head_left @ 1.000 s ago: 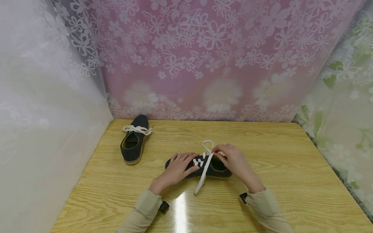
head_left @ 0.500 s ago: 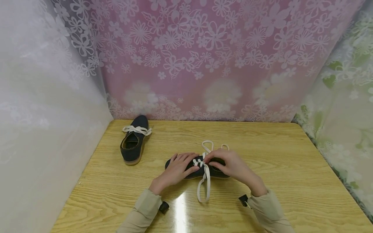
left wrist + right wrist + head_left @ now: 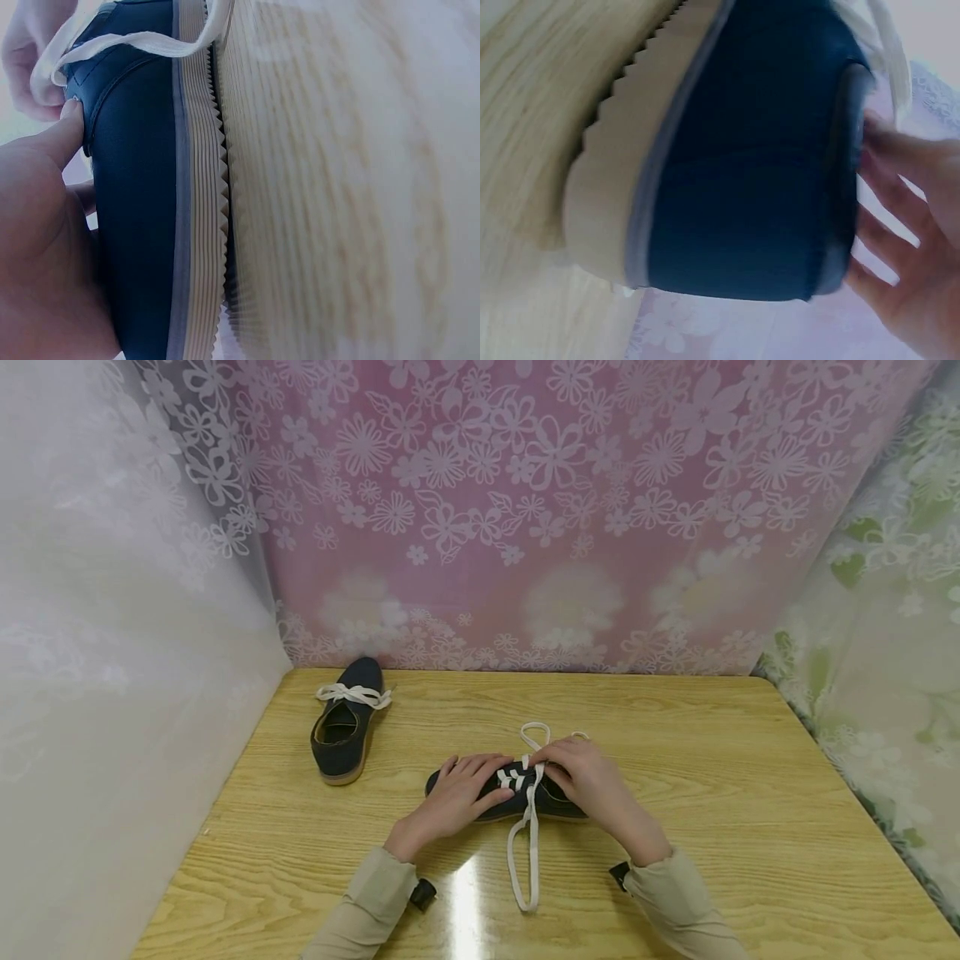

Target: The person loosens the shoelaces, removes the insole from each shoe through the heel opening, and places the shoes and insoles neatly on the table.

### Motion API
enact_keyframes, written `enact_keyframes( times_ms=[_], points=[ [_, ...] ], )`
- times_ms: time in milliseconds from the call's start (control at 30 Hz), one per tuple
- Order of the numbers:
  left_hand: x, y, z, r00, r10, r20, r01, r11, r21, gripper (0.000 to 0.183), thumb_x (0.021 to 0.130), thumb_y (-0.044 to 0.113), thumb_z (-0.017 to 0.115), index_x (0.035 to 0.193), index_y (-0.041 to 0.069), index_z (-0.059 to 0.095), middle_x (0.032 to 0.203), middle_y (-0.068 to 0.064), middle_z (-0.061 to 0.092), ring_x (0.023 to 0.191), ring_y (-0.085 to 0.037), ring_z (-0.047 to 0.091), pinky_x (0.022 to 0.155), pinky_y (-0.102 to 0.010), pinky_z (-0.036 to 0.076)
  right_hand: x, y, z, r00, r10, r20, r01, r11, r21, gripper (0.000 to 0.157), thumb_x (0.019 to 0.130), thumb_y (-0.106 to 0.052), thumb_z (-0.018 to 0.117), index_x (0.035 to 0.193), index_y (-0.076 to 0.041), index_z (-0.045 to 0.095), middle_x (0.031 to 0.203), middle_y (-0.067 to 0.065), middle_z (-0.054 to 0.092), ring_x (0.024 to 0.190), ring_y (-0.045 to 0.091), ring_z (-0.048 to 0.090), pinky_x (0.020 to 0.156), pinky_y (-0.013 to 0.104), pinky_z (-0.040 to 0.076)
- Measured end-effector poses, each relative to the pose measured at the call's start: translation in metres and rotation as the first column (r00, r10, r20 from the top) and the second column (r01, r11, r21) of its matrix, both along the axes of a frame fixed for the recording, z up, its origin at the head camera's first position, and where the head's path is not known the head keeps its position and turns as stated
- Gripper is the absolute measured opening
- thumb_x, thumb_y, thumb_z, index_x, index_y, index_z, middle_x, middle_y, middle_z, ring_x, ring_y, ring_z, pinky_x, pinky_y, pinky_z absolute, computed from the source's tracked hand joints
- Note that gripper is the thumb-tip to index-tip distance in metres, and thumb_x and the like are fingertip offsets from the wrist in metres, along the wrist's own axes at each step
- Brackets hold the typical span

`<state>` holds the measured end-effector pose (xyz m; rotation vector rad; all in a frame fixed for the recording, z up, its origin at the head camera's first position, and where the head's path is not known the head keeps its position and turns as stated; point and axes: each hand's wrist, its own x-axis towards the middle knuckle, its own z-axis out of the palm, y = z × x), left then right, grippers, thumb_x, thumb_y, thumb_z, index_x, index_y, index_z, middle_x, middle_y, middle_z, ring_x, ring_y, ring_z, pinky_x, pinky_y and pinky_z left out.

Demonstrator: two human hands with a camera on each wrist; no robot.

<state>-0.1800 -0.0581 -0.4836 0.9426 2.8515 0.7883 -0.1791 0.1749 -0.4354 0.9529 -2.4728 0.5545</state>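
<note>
Navy lace-up shoe (image 3: 564,808) on the desk (image 3: 750,777), under both hands

Left hand (image 3: 459,787) lies across the shoe's toe, fingers extended; right hand (image 3: 588,779), over its opening, pinches the white shoelace (image 3: 534,860), which loops past the shoe's near side. A slack pinch could free the white shoelace; a tug beating the left hand's pressure could drag the shoe askew.

Nearer shoe (image 3: 555,807) partly behind left hand (image 3: 452,796); sleeves (image 3: 356,900) cut by head view's bottom edge

On 1 table (image 3: 750,777), far shoe (image 3: 360,720) sits left of near shoe (image 3: 517,803).
</note>
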Motion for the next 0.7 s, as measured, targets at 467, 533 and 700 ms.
enact_keyframes(
  times_ms=[467, 533, 700],
  points=[
    [0.000, 0.000, -0.001, 1.000, 0.006, -0.002, -0.006, 1.000, -0.010, 0.058, 0.093, 0.058, 0.032, 0.143, 0.030, 0.031, 0.144, 0.003, 0.035, 0.132, -0.022, 0.033, 0.106, -0.057, 0.015, 0.020, 0.007, 0.039, 0.994, -0.107, -0.006, 0.102, 0.959, -0.263, 0.032, 0.083, -0.006, 0.068, 0.108, -0.027, 0.069, 0.093, -0.006, 0.070, 0.065, 0.004, 0.061, 0.055, 0.019, 0.044],
    [-0.001, 0.000, -0.001, 1.000, 0.005, -0.003, -0.005, 1.000, -0.011, 0.058, 0.093, 0.059, 0.031, 0.143, 0.030, 0.031, 0.144, 0.004, 0.035, 0.132, -0.023, 0.032, 0.106, -0.057, 0.015, 0.023, 0.002, 0.036, 1.000, -0.030, -0.001, 0.030, 0.980, -0.196, 0.032, 0.083, -0.007, 0.067, 0.109, -0.027, 0.069, 0.096, -0.007, 0.069, 0.069, 0.003, 0.061, 0.057, 0.019, 0.046],
    [-0.001, -0.001, 0.000, 1.000, -0.002, -0.009, 0.002, 1.000, -0.013, 0.058, 0.093, 0.059, 0.031, 0.143, 0.030, 0.031, 0.144, 0.003, 0.035, 0.133, -0.022, 0.032, 0.107, -0.057, 0.015, 0.030, -0.007, 0.024, 0.989, 0.142, -0.033, -0.143, 0.989, -0.035, 0.030, 0.080, -0.010, 0.071, 0.105, -0.026, 0.070, 0.096, -0.008, 0.067, 0.086, 0.009, 0.063, 0.074, 0.028, 0.052]
  ],
)
